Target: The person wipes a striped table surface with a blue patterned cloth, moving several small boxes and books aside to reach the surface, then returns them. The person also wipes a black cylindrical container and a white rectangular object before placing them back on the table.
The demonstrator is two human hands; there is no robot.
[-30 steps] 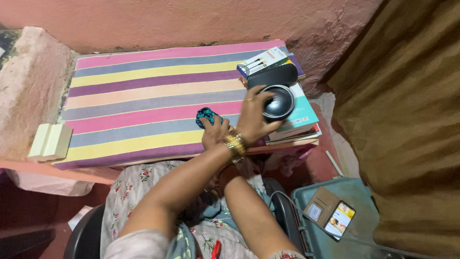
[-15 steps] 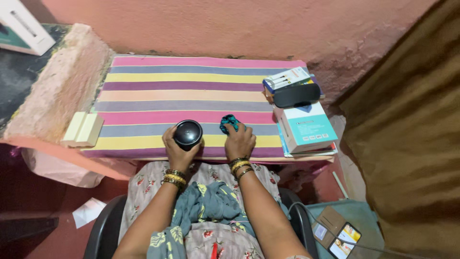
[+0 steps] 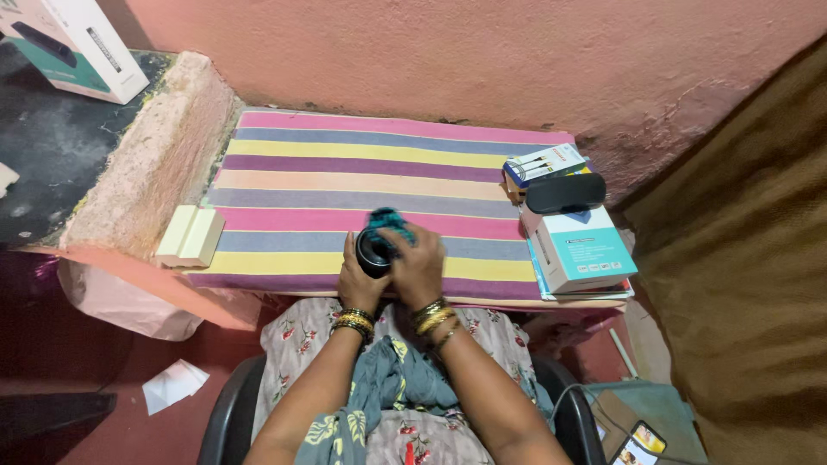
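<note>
- Left hand (image 3: 357, 280): fingers curled, closed in a grip, wrist bangled, forearm angled up from lower left.
- Right hand (image 3: 418, 267): palm down, fingers bent and closed, pressed against left hand; bangled wrist.

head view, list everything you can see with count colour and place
round speaker: 1, black, held over the cloth's front edge
rag: 1, teal, pressed on the speaker
striped cloth: 1, pink, yellow, purple and grey, covering the table
boxes: stack, white and teal, right end
oblong case: 1, black, atop that stack
blocks: 2, cream, left edge
phone in wallet case: 1, brown, lower right
left hand: grip on the speaker
right hand: grip on the rag
</note>
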